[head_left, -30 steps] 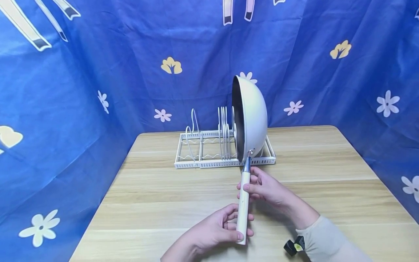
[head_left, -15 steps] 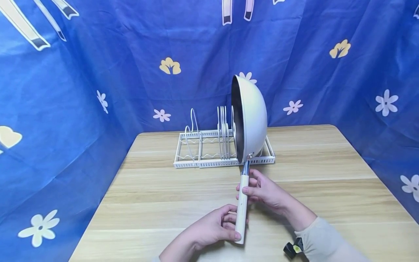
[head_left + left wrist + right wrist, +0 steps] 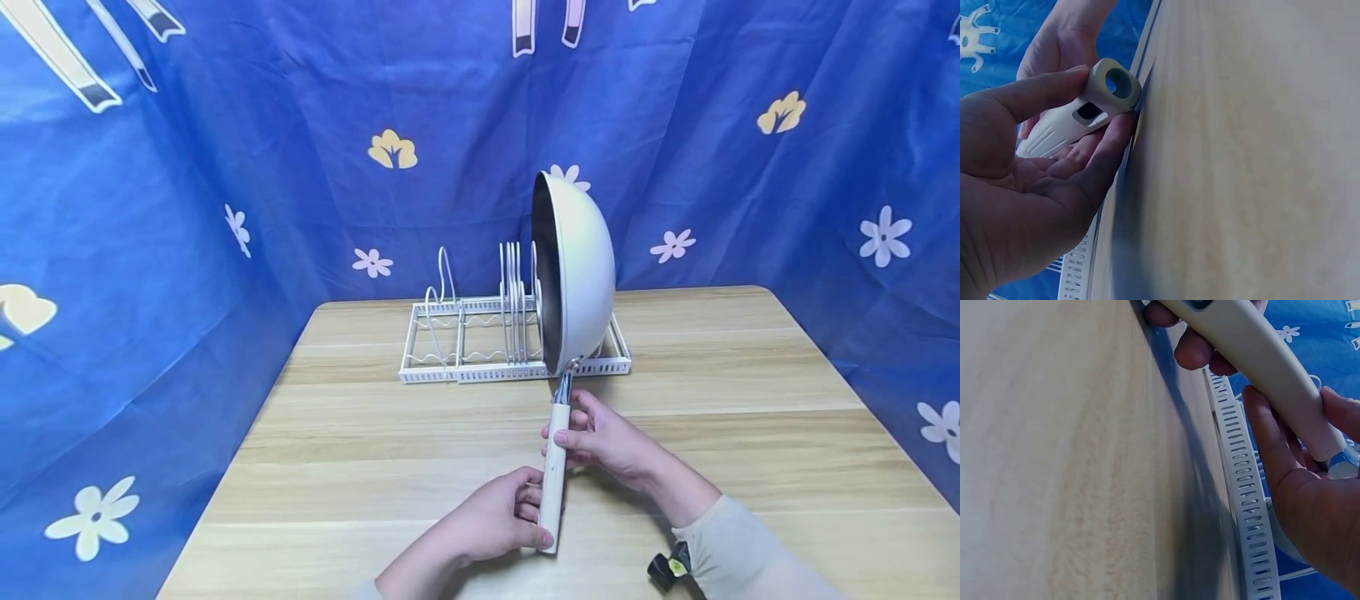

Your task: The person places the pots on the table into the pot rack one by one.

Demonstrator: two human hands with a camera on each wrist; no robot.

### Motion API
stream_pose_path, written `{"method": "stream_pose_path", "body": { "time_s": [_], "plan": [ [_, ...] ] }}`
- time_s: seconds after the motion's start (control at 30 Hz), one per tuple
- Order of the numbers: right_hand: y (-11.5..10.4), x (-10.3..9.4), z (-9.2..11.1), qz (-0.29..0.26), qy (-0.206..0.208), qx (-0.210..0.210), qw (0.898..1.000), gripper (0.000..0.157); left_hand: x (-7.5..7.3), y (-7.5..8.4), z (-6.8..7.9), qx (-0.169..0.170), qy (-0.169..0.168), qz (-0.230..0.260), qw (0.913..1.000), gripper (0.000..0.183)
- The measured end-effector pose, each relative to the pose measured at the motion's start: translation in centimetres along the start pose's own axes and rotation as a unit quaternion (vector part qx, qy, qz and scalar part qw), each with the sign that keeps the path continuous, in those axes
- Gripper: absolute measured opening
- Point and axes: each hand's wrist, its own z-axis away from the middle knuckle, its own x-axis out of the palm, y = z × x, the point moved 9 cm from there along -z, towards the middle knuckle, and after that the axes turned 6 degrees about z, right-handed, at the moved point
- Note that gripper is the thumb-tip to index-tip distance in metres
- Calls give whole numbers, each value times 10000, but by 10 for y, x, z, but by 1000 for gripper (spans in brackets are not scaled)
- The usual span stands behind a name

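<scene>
A wok (image 3: 588, 275), white outside and dark inside, stands on its side in the right part of a white wire pan rack (image 3: 495, 375) in the head view. Its cream handle (image 3: 553, 483) points toward me, joined to the pan by a shiny metal neck (image 3: 562, 388). My left hand (image 3: 495, 517) pinches the handle's end. In the left wrist view, thumb and fingers lie on either side of the holed handle tip (image 3: 1099, 94). Farther up, my right hand (image 3: 611, 442) holds the handle near the neck, thumb on top and fingers beneath, as the right wrist view shows.
Upright wire dividers (image 3: 513, 308) stand in the rack left of the wok, with another wire loop (image 3: 433, 325) at its left end. A small black device (image 3: 663, 571) sits by the right sleeve. Blue patterned cloth (image 3: 450, 192) surrounds the wooden table (image 3: 360, 450) at back and sides.
The handle's upper end has dipped slightly toward me, and the metal neck looks slightly turned. My left fingertips stick out less beyond the handle's right side. Both hands keep hold; the rack stays put.
</scene>
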Motion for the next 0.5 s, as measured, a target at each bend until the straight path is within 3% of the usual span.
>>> {"method": "stream_pose_path", "body": {
  "time_s": [0.33,0.5],
  "plan": [
    [0,-1,0,28,63,30,10000,79,0,2,-1,18,107,18,9999,69],
    [-2,0,1,428,228,69,9988,80,1,6,5,82,218,-600,9979,66]
  ]
}}
